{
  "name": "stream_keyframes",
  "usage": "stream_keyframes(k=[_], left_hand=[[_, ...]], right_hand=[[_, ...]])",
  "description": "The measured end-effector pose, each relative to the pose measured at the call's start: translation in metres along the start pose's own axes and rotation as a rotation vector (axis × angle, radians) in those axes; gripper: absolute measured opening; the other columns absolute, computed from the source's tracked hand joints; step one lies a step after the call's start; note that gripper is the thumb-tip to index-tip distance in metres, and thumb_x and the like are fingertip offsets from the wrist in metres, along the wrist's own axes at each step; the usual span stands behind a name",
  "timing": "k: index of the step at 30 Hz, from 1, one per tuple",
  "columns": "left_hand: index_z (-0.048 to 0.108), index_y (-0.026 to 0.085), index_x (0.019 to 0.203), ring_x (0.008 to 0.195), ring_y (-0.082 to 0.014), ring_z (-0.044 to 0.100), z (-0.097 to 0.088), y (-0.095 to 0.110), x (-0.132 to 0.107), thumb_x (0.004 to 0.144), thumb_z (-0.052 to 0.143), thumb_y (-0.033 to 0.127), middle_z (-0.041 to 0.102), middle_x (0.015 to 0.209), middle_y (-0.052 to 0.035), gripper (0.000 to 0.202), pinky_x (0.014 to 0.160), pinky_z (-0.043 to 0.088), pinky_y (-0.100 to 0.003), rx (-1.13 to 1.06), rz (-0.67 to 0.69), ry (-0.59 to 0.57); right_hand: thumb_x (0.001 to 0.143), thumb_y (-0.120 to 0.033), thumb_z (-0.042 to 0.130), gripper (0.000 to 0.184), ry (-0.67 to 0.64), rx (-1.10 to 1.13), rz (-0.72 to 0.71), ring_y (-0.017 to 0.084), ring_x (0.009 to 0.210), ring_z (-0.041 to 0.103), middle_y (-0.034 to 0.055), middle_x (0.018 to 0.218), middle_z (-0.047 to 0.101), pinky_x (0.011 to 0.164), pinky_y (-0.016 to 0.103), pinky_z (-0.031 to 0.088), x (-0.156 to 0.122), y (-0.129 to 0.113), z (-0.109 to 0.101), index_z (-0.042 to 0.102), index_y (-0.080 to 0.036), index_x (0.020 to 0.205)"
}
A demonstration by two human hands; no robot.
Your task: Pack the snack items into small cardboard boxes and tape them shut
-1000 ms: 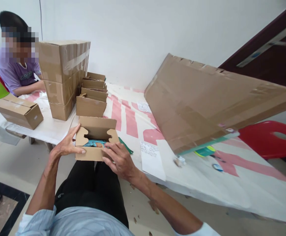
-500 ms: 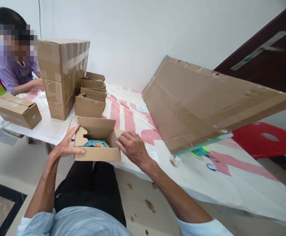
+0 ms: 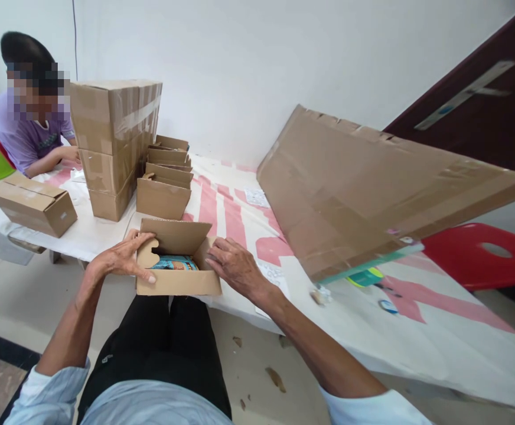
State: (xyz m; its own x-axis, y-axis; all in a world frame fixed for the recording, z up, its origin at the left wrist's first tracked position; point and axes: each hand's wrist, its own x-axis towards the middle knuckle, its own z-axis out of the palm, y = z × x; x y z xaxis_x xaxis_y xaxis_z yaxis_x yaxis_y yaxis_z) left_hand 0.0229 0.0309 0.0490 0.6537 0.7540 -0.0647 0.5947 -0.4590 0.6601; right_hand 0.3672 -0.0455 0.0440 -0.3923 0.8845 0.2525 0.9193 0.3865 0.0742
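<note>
An open cardboard box [image 3: 182, 283] sits at the table's near edge, its back lid flap standing up. Inside lies a blue printed packet [image 3: 175, 262], partly hidden by the walls and a notched left end flap [image 3: 146, 254]. My left hand [image 3: 122, 258] grips the box's left end, with the thumb over the front wall and the fingers at the back corner. At the right end, my right hand [image 3: 236, 267] has its fingers bent and pressed together on the side flap; the fingertips are partly hidden.
Behind the box stand a row of opened boxes [image 3: 162, 198] and a tall stack of taped boxes [image 3: 100, 144]. A closed box [image 3: 33, 203] lies left. A large cardboard sheet [image 3: 372, 195] leans at right near a red stool [image 3: 483, 254]. Another person [image 3: 31, 130] sits at far left.
My left fingers have shifted inward over the left end, and the notched flap leans further in. My right hand stays at the right end. The whole view has shifted slightly.
</note>
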Motion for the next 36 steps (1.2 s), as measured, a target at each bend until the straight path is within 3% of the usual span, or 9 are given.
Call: stream_keyframes(k=[7,11,17,21,25,31,36], left_hand=[[0.052,0.032,0.156,0.128,-0.0369,0.058,-0.001,0.002,0.001,0.061,0.093,0.071,0.053,0.131,-0.0087,0.111,0.112,0.050,-0.050,-0.015,0.037,0.005],[0.056,0.028,0.146,0.124,-0.0359,0.058,0.000,0.008,-0.001,0.058,0.095,0.071,0.051,0.130,-0.0087,0.105,0.111,0.052,-0.053,-0.037,0.076,0.024],[0.041,0.029,0.153,0.142,-0.0422,0.049,0.011,0.006,-0.012,0.053,0.099,0.070,0.044,0.151,-0.0154,0.122,0.117,0.047,-0.060,-0.199,0.179,0.159],[0.027,0.033,0.160,0.159,-0.0491,0.033,0.025,-0.004,-0.024,0.055,0.101,0.068,0.035,0.166,-0.0210,0.133,0.117,0.047,-0.063,-0.405,0.157,0.230],[0.024,0.034,0.162,0.163,-0.0509,0.025,0.036,-0.005,-0.034,0.053,0.102,0.067,0.028,0.172,-0.0224,0.138,0.122,0.041,-0.065,-0.473,0.116,0.271],[0.021,0.032,0.162,0.156,-0.0474,0.038,0.044,-0.002,-0.040,0.053,0.099,0.073,0.036,0.169,-0.0212,0.141,0.124,0.039,-0.062,-0.494,0.110,0.336],[0.022,0.031,0.163,0.153,-0.0462,0.043,0.049,0.002,-0.040,0.053,0.100,0.072,0.039,0.167,-0.0213,0.141,0.124,0.039,-0.061,-0.510,0.109,0.346]], right_hand=[[0.101,-0.022,0.069,0.008,-0.092,0.020,-0.031,0.026,0.102,0.065,0.0100,0.104,0.074,0.090,0.035,0.047,0.015,-0.011,-0.010,0.075,-0.019,0.097],[0.104,-0.025,0.067,0.011,-0.203,0.049,-0.009,0.024,0.099,0.068,0.0086,0.106,0.076,0.084,0.034,0.047,0.024,-0.023,-0.014,0.077,-0.020,0.103],[0.102,-0.029,0.071,0.011,-0.270,0.074,-0.018,0.024,0.104,0.070,0.0088,0.108,0.076,0.080,0.033,0.045,0.031,-0.029,-0.015,0.076,-0.020,0.108],[0.101,-0.031,0.073,0.013,-0.275,0.109,-0.056,0.025,0.104,0.070,0.0090,0.109,0.075,0.080,0.034,0.046,0.030,-0.026,-0.015,0.075,-0.021,0.110],[0.101,-0.032,0.072,0.019,-0.289,0.137,-0.069,0.028,0.110,0.070,0.0113,0.115,0.075,0.087,0.036,0.049,0.029,-0.027,-0.011,0.075,-0.020,0.115],[0.099,-0.038,0.075,0.038,-0.418,0.200,-0.064,0.031,0.125,0.069,0.0138,0.133,0.073,0.095,0.037,0.052,0.038,-0.031,-0.005,0.070,-0.019,0.132],[0.089,-0.041,0.085,0.046,-0.477,0.195,-0.126,0.031,0.118,0.072,0.0124,0.124,0.077,0.095,0.036,0.052,0.054,-0.037,0.004,0.072,-0.021,0.129]])
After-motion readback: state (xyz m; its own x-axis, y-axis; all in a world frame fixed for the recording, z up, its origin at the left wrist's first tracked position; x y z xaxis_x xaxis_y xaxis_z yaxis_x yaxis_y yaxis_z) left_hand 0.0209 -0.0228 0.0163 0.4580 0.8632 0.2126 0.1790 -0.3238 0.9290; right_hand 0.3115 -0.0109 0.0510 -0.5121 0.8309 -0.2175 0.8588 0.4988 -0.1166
